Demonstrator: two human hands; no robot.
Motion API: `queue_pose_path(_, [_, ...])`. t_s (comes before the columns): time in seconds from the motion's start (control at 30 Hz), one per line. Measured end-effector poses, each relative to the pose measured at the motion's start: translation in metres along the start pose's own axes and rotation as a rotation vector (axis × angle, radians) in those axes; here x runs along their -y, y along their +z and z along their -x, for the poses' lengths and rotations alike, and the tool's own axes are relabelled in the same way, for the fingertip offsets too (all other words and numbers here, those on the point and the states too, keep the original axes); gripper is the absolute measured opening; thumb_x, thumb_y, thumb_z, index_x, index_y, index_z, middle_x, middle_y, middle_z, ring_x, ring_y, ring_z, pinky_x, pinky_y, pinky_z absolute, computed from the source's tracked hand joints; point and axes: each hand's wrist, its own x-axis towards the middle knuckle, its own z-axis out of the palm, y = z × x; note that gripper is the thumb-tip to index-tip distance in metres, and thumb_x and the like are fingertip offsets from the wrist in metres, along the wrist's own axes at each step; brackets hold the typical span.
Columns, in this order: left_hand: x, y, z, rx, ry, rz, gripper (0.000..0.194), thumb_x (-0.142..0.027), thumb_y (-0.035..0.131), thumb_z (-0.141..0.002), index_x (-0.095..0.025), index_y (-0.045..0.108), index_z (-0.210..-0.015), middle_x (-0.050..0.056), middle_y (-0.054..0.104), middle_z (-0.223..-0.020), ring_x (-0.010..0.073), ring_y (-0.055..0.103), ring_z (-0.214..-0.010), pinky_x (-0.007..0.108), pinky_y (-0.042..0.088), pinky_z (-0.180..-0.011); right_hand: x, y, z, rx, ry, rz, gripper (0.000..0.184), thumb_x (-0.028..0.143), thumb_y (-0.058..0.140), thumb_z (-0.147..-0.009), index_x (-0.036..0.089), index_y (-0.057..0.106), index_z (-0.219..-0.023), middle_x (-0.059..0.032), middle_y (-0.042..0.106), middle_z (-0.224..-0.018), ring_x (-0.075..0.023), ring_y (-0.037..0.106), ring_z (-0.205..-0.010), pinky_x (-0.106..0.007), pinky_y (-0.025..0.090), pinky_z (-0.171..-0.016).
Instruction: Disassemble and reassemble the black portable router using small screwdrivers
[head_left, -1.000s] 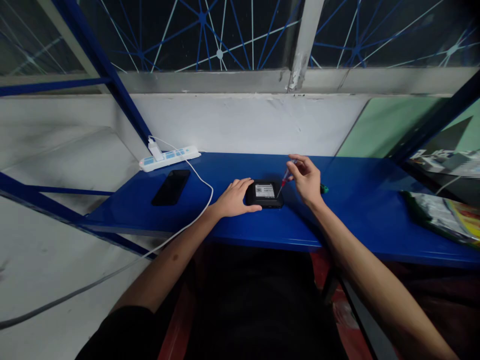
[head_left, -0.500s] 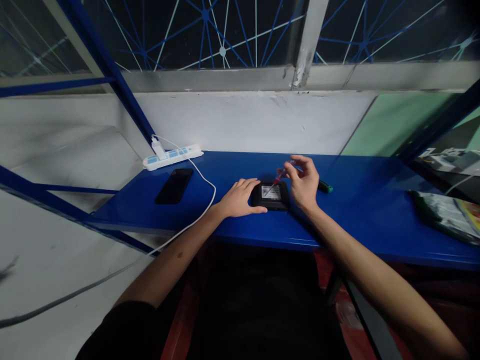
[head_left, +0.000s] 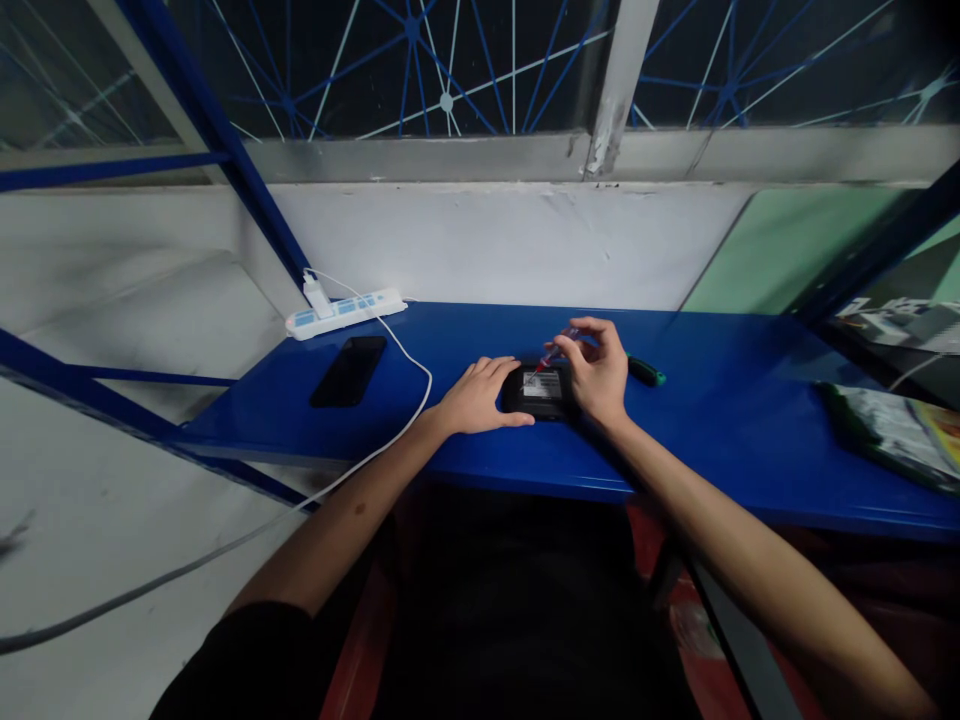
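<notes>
A flat black device with rounded corners and a white label on its upper face lies on the blue table. My left hand grips its left side, fingers along the far edge and thumb along the near edge. In my right hand is a screwdriver with a clear and red handle, pinched between thumb and fingers. It slants down to the left, its tip over the label's left part; whether it touches is too small to tell. Beyond the right hand lies a dark tool with a green end, partly hidden.
A black phone lies at the left of the blue table. Behind it is a white power strip with a plugged-in charger; its white cable runs under my left forearm. A shiny plastic packet sits at the right end.
My right hand has moved slightly left and down with the screwdriver, and more of the green-ended tool shows. The left hand and the device stay where they were.
</notes>
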Motion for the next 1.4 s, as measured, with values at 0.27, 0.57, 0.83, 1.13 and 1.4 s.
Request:
queue_pose_path(0.27, [0.000, 0.000, 0.000, -0.004, 0.010, 0.006, 0.094, -0.076, 0.061, -0.076, -0.023, 0.035, -0.148, 0.013, 0.042, -0.153, 0.0376, 0.040, -0.136, 0.052, 0.032, -0.113, 0.000, 0.000, -0.001, 0.076, 0.046, -0.013, 0.029, 0.038, 0.073, -0.081, 0.027, 0.059, -0.104, 0.0002, 0.063, -0.094, -0.0146, 0.068, -0.073, -0.031, 0.060, -0.068])
queue_pose_path(0.57, [0.002, 0.001, 0.000, 0.001, 0.003, -0.003, 0.096, -0.077, 0.060, -0.076, -0.020, 0.035, -0.149, 0.015, 0.041, -0.152, 0.0382, 0.039, -0.137, 0.053, 0.031, -0.113, 0.010, -0.007, -0.008, 0.124, 0.148, -0.134, 0.026, 0.043, 0.074, -0.080, 0.028, 0.065, -0.100, 0.0013, 0.065, -0.083, -0.0162, 0.069, -0.078, -0.031, 0.060, -0.066])
queue_pose_path(0.83, [0.002, 0.001, 0.000, 0.002, -0.001, -0.007, 0.097, -0.078, 0.060, -0.076, -0.019, 0.036, -0.149, 0.014, 0.042, -0.153, 0.0374, 0.039, -0.137, 0.052, 0.031, -0.115, 0.010, -0.009, -0.007, 0.149, 0.178, -0.132, 0.029, 0.049, 0.075, -0.079, 0.029, 0.063, -0.096, 0.0002, 0.069, -0.090, -0.0168, 0.070, -0.080, -0.031, 0.059, -0.066])
queue_pose_path(1.13, [0.002, 0.001, 0.000, -0.001, -0.001, -0.003, 0.098, -0.079, 0.060, -0.075, -0.020, 0.036, -0.149, 0.014, 0.042, -0.153, 0.0371, 0.039, -0.137, 0.052, 0.031, -0.115, 0.007, -0.014, -0.009, 0.226, 0.237, -0.251, 0.025, 0.049, 0.067, -0.087, 0.031, 0.064, -0.104, -0.0022, 0.074, -0.105, -0.0181, 0.072, -0.088, -0.035, 0.060, -0.074])
queue_pose_path(1.4, [0.003, 0.001, 0.001, 0.000, 0.002, 0.010, 0.096, -0.077, 0.061, -0.076, -0.022, 0.035, -0.150, 0.014, 0.041, -0.153, 0.0385, 0.039, -0.137, 0.055, 0.032, -0.114, 0.005, -0.015, -0.010, 0.181, 0.224, -0.221, 0.025, 0.045, 0.077, -0.078, 0.029, 0.066, -0.092, 0.0017, 0.071, -0.086, -0.0156, 0.069, -0.080, -0.030, 0.058, -0.069])
